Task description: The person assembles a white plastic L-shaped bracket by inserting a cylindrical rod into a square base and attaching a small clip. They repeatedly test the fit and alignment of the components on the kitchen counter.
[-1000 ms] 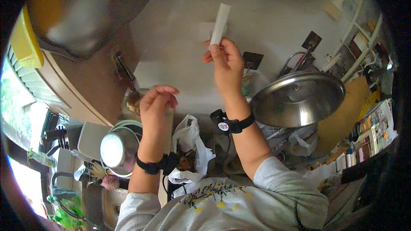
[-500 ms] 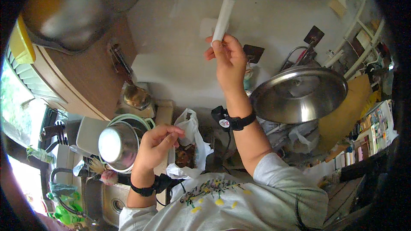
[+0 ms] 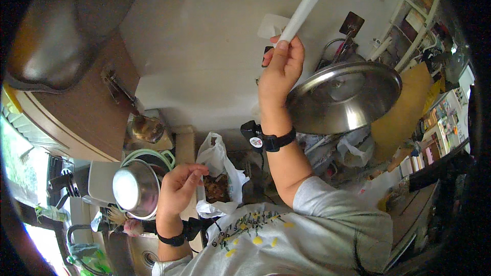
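My right hand is raised in front of the wall, its thumb and fingers closed round the lower end of a slim white roll. The roll's upper end leans to the right, and its material is too plain to tell. Just behind it, a pale square wall plate is partly covered. Lower down, my left hand hovers with loosely bent fingers, and I see nothing in it. The fingertips come close to a white plastic bag that stands open around brown, lumpy contents.
A large steel lid hangs right of my right forearm. Steel and green bowls sit left of my left hand, above a sink. A ladle hangs beside the wooden cabinet; a white rack stands far right.
The view has shifted a little. My right hand has moved right, nearer the lid, and the white roll leans further right. My left hand has moved slightly left and down.
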Action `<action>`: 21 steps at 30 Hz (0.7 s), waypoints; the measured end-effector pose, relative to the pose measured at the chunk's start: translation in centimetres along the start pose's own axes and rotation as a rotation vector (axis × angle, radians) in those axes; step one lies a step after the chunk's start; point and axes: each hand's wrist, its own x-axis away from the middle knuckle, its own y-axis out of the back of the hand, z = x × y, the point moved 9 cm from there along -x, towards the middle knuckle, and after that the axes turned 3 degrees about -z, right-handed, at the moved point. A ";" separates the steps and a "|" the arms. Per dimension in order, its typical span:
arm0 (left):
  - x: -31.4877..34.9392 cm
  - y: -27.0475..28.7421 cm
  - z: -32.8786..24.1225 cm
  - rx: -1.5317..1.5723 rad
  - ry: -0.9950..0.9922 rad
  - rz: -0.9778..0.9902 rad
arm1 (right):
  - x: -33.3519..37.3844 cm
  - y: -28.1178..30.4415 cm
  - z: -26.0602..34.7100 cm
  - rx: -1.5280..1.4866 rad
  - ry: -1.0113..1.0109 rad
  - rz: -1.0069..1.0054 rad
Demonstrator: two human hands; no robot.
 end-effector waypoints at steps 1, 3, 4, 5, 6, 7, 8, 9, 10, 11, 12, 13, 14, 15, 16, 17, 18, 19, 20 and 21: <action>0.0 -0.1 0.1 0.014 0.004 0.005 | 0.0 0.1 0.0 0.005 0.027 -0.016; 0.0 -0.1 0.6 0.019 0.030 -0.001 | 0.2 -0.5 -0.5 0.013 0.021 0.028; 0.0 -0.1 0.5 0.015 0.009 0.004 | 0.4 -0.9 -0.7 0.016 0.017 0.052; 0.0 -0.2 0.5 0.001 0.005 0.007 | 0.7 -1.4 -0.9 0.046 0.017 0.075; 0.0 -0.3 0.4 -0.006 -0.014 0.014 | 1.1 -2.0 -1.3 0.050 -0.004 0.116; 0.0 -0.3 0.6 -0.022 0.000 0.011 | 1.4 -2.6 -1.6 0.049 -0.009 0.159; 0.0 -0.3 0.7 -0.032 -0.002 0.013 | 1.7 -3.2 -1.8 0.043 -0.016 0.201; -0.1 -0.3 0.7 -0.042 -0.003 0.012 | 1.8 -3.7 -2.0 0.089 -0.013 0.224; -0.1 -0.2 0.8 -0.044 -0.001 0.014 | 1.9 -4.0 -2.1 0.097 -0.008 0.233; -0.1 -0.2 0.9 -0.047 0.002 0.012 | 1.9 -4.2 -2.2 0.089 -0.011 0.238; 0.0 -0.1 1.0 -0.051 0.007 0.017 | 2.0 -4.4 -2.2 0.074 -0.010 0.245; 0.0 0.0 1.1 -0.065 0.018 0.007 | 1.9 -4.6 -2.3 0.074 -0.008 0.244; 0.0 0.2 1.3 -0.080 0.032 0.003 | 1.9 -4.6 -2.2 0.080 -0.003 0.240; 0.1 0.3 1.5 -0.097 0.054 -0.005 | 1.9 -4.7 -2.2 0.086 0.002 0.235; 0.2 0.4 1.5 -0.080 0.042 -0.008 | 1.8 -4.8 -2.2 0.091 0.007 0.232; 0.2 0.4 1.5 -0.066 0.037 -0.014 | 1.8 -4.9 -2.2 0.084 0.006 0.231; 0.2 0.5 1.6 -0.055 0.038 -0.021 | 1.8 -5.0 -2.2 0.077 0.006 0.230; 0.3 0.5 1.6 -0.056 0.033 -0.026 | 1.7 -5.0 -2.3 0.070 0.002 0.229; 0.3 0.6 1.6 -0.059 0.034 -0.031 | 1.7 -5.1 -2.4 0.066 -0.007 0.229; 0.2 0.6 1.7 -0.062 0.035 -0.035 | 1.8 -5.1 -2.6 0.063 -0.018 0.228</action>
